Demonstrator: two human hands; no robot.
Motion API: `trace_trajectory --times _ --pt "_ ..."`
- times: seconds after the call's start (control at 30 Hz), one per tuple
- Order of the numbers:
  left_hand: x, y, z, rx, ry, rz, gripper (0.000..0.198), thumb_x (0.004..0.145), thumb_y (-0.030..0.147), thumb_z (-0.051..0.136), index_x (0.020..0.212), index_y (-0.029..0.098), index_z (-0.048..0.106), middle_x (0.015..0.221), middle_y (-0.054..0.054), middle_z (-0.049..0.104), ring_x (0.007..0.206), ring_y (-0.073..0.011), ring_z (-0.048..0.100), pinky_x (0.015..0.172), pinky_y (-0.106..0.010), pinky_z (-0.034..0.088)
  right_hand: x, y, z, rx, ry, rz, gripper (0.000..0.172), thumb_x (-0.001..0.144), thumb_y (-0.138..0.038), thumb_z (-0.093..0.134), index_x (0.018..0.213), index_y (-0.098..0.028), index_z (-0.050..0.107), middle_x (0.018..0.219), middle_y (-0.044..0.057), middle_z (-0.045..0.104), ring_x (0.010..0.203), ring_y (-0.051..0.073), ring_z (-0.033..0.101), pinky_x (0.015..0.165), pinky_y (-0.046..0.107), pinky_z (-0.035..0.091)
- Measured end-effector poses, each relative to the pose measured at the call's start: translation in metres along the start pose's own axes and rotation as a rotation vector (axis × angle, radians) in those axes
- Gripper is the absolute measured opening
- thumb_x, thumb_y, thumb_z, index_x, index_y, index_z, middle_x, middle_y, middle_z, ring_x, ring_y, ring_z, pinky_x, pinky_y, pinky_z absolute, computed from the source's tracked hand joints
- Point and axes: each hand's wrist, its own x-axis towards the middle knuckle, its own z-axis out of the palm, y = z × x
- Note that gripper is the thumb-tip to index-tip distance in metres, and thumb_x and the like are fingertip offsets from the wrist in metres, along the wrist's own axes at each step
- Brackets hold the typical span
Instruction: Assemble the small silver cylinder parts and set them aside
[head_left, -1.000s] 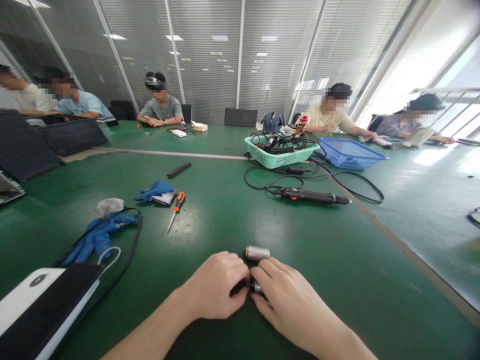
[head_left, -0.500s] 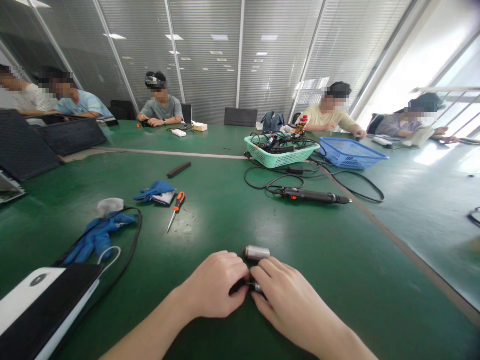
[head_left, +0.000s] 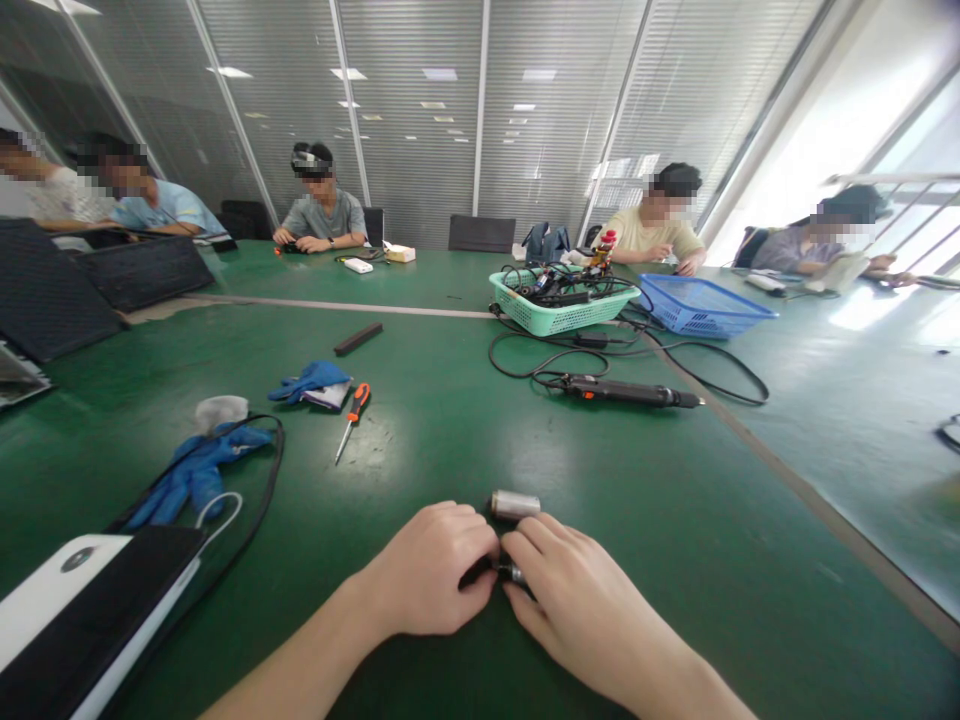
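Observation:
My left hand (head_left: 431, 570) and my right hand (head_left: 581, 600) rest on the green table (head_left: 675, 520) near its front edge, fingertips meeting. Together they pinch a small dark and silver part (head_left: 510, 573), mostly hidden between the fingers. Just beyond the fingers a short silver metal cylinder (head_left: 515, 504) lies on its side on the table, apart from both hands.
An orange-handled screwdriver (head_left: 351, 420), blue gloves (head_left: 196, 470) and a black cable (head_left: 262, 480) lie to the left. A white and black device (head_left: 75, 610) sits at the near left. A black electric screwdriver (head_left: 626, 393), a green basket (head_left: 559, 305) and a blue basket (head_left: 701, 305) stand farther back. Several people sit around the table.
None in my hands or the parts. A person at the far right drew an arm back toward the body.

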Motion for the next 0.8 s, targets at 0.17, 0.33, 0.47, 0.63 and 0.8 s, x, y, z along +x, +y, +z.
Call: trace_trajectory --times 0.17,0.33,0.47,0.63,0.8 --pt "-0.0002 -0.0010 0.0008 0.007 0.001 -0.004 0.007 0.084 0.017 0.063 0.086 0.020 0.057 0.084 -0.001 0.064 0.079 -0.0193 0.057 0.071 -0.033 0.040 -0.0001 -0.0007 -0.0007 0.005 -0.003 -0.001 0.010 0.091 -0.012 0.060 0.095 -0.021 0.059 0.098 0.004 0.061 0.095 0.025 0.059 0.081 0.038 0.044" --pt "-0.0002 -0.0014 0.0005 0.012 -0.008 0.000 0.008 0.084 0.017 0.063 0.086 0.020 0.057 0.084 -0.001 0.064 0.079 -0.0193 0.058 0.071 -0.033 0.040 0.0006 -0.0011 -0.0012 0.013 -0.013 0.006 0.010 0.092 -0.011 0.059 0.096 -0.020 0.060 0.098 0.004 0.061 0.095 0.025 0.059 0.083 0.038 0.046" --pt "0.0000 -0.0013 0.0004 0.024 -0.015 0.000 0.008 0.084 0.017 0.064 0.087 0.020 0.058 0.084 -0.001 0.064 0.078 -0.0193 0.058 0.071 -0.034 0.041 0.0001 -0.0011 0.0009 0.010 -0.001 0.004 0.011 0.090 -0.011 0.060 0.096 -0.020 0.060 0.099 0.004 0.061 0.096 0.026 0.059 0.083 0.039 0.047" --pt "0.0001 -0.0008 0.0001 0.006 -0.011 -0.007 0.008 0.084 0.017 0.064 0.087 0.020 0.058 0.084 0.000 0.064 0.078 -0.0185 0.058 0.071 -0.033 0.041 -0.0005 -0.0001 0.0023 0.002 0.014 0.001 0.010 0.090 -0.011 0.061 0.095 -0.020 0.060 0.098 0.004 0.061 0.095 0.025 0.059 0.082 0.038 0.047" --pt "-0.0002 -0.0011 0.0006 -0.003 0.000 -0.011 0.009 0.083 0.016 0.064 0.086 0.020 0.057 0.083 0.001 0.064 0.078 -0.0182 0.057 0.071 -0.033 0.040 0.0001 0.0000 0.0014 0.008 -0.006 0.012 0.011 0.091 -0.011 0.060 0.096 -0.020 0.060 0.100 0.005 0.061 0.097 0.027 0.059 0.083 0.040 0.048"
